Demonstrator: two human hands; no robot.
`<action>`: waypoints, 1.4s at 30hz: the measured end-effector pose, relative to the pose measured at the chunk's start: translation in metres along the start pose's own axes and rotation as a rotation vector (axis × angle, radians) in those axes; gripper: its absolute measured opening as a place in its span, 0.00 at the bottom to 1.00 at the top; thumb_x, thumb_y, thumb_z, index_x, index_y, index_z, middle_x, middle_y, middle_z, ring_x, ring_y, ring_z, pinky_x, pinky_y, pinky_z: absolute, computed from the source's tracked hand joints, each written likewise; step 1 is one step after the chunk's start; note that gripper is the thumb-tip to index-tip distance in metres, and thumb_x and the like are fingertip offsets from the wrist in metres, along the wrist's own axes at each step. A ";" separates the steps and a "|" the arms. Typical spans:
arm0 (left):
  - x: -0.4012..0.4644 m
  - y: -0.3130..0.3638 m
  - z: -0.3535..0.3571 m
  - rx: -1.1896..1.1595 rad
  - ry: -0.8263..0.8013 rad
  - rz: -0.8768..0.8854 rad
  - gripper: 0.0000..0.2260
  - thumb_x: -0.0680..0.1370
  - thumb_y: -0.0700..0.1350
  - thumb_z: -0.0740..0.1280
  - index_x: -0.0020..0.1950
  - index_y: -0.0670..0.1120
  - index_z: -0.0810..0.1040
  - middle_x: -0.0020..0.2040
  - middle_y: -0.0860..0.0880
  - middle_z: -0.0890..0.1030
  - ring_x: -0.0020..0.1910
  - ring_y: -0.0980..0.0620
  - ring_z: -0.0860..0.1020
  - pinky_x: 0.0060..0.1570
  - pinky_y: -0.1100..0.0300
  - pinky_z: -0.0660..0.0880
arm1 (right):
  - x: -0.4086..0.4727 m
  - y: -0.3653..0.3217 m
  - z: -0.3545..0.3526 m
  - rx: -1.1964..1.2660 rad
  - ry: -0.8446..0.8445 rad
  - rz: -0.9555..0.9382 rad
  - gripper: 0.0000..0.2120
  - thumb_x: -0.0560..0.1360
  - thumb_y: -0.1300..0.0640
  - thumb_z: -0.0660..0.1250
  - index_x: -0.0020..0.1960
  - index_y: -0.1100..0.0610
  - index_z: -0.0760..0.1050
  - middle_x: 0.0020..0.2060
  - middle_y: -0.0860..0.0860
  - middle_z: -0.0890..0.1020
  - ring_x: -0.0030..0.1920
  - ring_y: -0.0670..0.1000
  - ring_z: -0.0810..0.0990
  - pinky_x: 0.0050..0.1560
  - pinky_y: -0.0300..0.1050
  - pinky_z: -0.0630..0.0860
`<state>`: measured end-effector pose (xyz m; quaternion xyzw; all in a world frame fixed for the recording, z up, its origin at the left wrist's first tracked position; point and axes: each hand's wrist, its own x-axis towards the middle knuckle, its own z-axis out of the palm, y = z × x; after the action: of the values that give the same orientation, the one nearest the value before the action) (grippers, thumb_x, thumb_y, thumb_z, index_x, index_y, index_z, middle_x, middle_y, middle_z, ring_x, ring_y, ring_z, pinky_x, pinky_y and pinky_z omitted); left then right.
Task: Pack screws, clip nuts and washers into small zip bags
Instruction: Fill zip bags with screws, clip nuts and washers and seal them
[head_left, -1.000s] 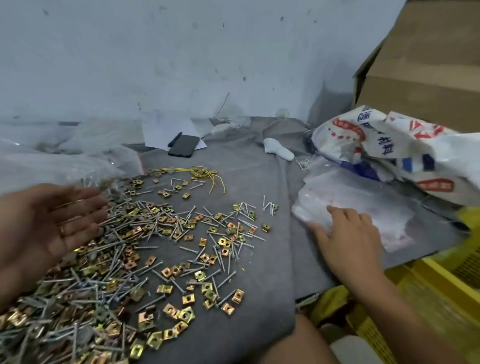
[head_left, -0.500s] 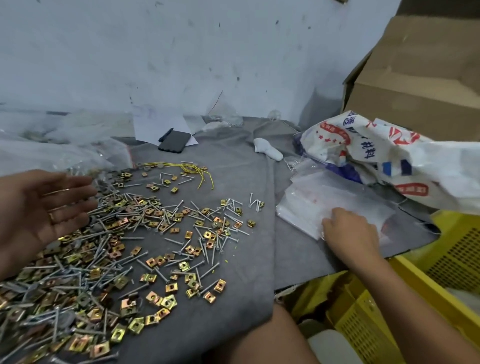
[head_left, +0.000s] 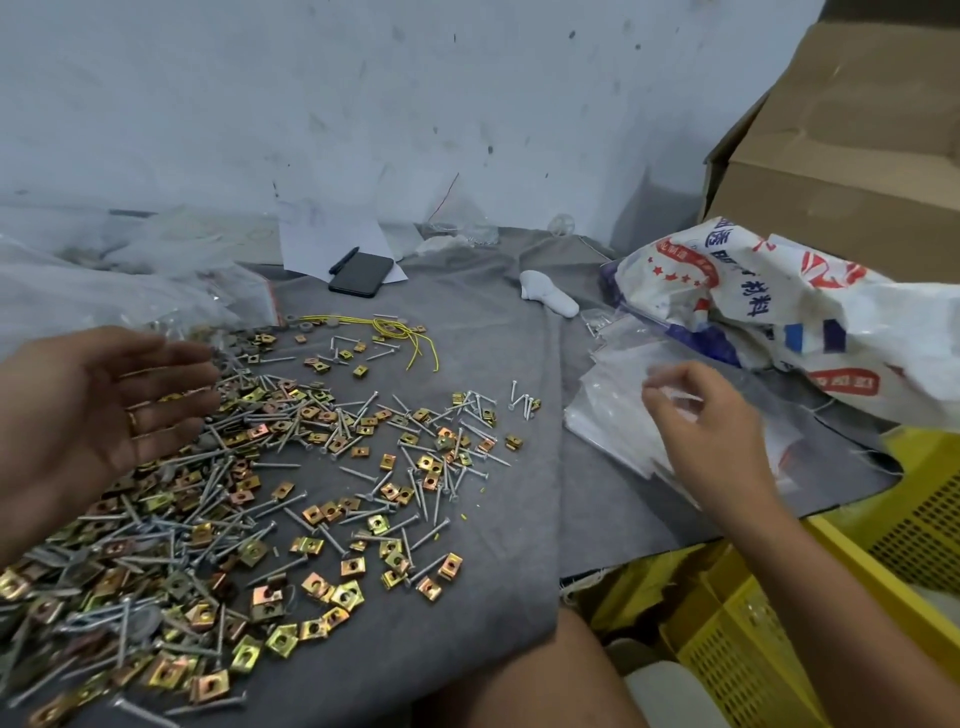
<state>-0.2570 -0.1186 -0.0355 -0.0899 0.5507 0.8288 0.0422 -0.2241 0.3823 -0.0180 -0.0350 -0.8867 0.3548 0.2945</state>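
A big scatter of silver screws (head_left: 291, 467) and gold clip nuts (head_left: 317, 514) covers the grey cloth (head_left: 519, 545); a few dark washers (head_left: 306, 326) lie at its far edge. My left hand (head_left: 98, 410) hovers palm up over the pile's left side, fingers straight, with a few small metal parts lying on the palm. My right hand (head_left: 701, 415) is lifted over the stack of small clear zip bags (head_left: 618, 410) and pinches one thin clear bag between thumb and fingertips.
A printed white sack (head_left: 779, 306) and a cardboard box (head_left: 852, 171) stand at the right. Yellow perforated crates (head_left: 753, 623) sit below the cloth's edge. A black phone (head_left: 361, 275), a yellow wire (head_left: 395, 332) and clear plastic bags (head_left: 104, 280) lie at the back.
My right hand has risen off the stack of zip bags with one bag pinched in its fingertips. My left hand has stayed palm up over the pile.
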 end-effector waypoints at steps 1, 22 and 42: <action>-0.006 0.002 0.009 0.027 -0.045 0.005 0.16 0.80 0.53 0.66 0.51 0.45 0.90 0.50 0.46 0.89 0.43 0.47 0.89 0.36 0.52 0.85 | 0.003 -0.015 0.002 0.141 -0.052 0.036 0.02 0.82 0.57 0.68 0.51 0.52 0.79 0.52 0.44 0.86 0.55 0.43 0.83 0.61 0.49 0.80; -0.038 0.012 0.041 0.239 0.203 0.347 0.09 0.83 0.45 0.70 0.54 0.41 0.88 0.41 0.48 0.86 0.33 0.55 0.79 0.28 0.64 0.71 | -0.006 -0.203 0.190 0.684 -0.407 0.190 0.08 0.83 0.57 0.65 0.60 0.56 0.70 0.52 0.56 0.85 0.48 0.53 0.86 0.48 0.54 0.84; -0.052 0.006 0.057 0.404 0.346 0.494 0.05 0.77 0.42 0.78 0.44 0.41 0.86 0.36 0.44 0.85 0.31 0.56 0.80 0.25 0.64 0.72 | -0.052 -0.219 0.211 0.919 -0.533 -0.176 0.07 0.77 0.62 0.75 0.52 0.51 0.84 0.43 0.48 0.89 0.43 0.50 0.89 0.48 0.49 0.86</action>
<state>-0.2131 -0.0676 0.0018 -0.0826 0.7076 0.6608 -0.2362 -0.2644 0.0764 -0.0224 0.2633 -0.6835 0.6769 0.0726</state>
